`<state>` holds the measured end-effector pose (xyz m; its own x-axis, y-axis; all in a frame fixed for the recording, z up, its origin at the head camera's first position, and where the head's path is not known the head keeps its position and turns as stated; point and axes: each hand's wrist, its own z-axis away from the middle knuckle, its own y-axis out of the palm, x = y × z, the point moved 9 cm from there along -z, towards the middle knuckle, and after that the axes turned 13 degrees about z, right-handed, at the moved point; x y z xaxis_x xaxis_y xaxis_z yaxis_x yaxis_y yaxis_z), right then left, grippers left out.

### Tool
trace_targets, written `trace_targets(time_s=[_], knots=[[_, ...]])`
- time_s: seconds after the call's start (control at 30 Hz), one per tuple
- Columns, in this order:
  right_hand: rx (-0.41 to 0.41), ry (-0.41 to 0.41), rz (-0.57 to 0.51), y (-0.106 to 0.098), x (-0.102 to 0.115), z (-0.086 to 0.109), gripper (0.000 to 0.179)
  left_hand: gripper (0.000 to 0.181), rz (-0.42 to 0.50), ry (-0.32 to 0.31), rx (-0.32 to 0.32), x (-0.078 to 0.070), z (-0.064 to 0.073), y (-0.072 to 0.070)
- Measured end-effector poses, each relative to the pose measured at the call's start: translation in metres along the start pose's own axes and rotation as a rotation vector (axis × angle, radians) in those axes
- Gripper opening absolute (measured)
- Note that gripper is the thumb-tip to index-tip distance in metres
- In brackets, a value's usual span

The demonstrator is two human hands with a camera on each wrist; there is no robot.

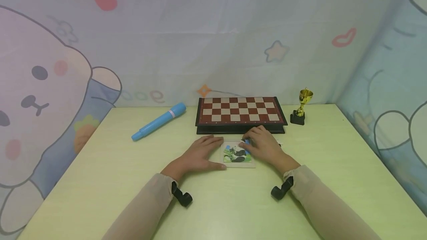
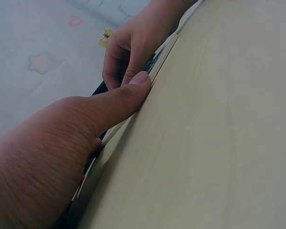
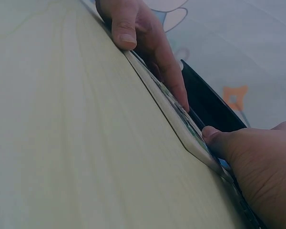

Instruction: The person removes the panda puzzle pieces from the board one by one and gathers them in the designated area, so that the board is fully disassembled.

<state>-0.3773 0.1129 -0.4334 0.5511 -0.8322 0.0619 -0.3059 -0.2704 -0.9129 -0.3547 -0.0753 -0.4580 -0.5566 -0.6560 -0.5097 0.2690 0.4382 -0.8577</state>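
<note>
A small, square panda puzzle in a pale frame lies flat on the table. My left hand spans its left side in the head view, thumb at the near corner and fingers at the far one. That thumb touches the frame's edge in the left wrist view. At the puzzle's upper right corner, my right hand bends its fingers down, thumb on the picture. It seems to pinch a blue-and-white puzzle piece there, mostly covered by the fingers. The right thumb shows low over the frame in the right wrist view.
Behind the hands sits a chessboard box. A gold trophy cup on a black base stands to its right, a blue marker-shaped tube lies to its left. Something small and white peeks out beside the right hand.
</note>
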Motion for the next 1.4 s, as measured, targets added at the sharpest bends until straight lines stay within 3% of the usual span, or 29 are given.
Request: trace_targets(time_s=[0.77, 1.1, 1.4], knots=[[0.031, 0.048, -0.05, 0.0034, -0.0043, 0.0, 0.033, 0.1, 0.002, 0.01, -0.001, -0.0022, 0.0009, -0.0012], [0.059, 0.023, -0.251, 0.0008, -0.0007, 0.0028, 0.023, 0.1, 0.034, -0.007, 0.008, -0.0017, 0.0011, -0.0004], [0.055, 0.0, -0.278, -0.0014, 0.0019, 0.0025, 0.021, 0.1, 0.015, -0.015, 0.004, -0.0006, 0.0012, -0.0008]])
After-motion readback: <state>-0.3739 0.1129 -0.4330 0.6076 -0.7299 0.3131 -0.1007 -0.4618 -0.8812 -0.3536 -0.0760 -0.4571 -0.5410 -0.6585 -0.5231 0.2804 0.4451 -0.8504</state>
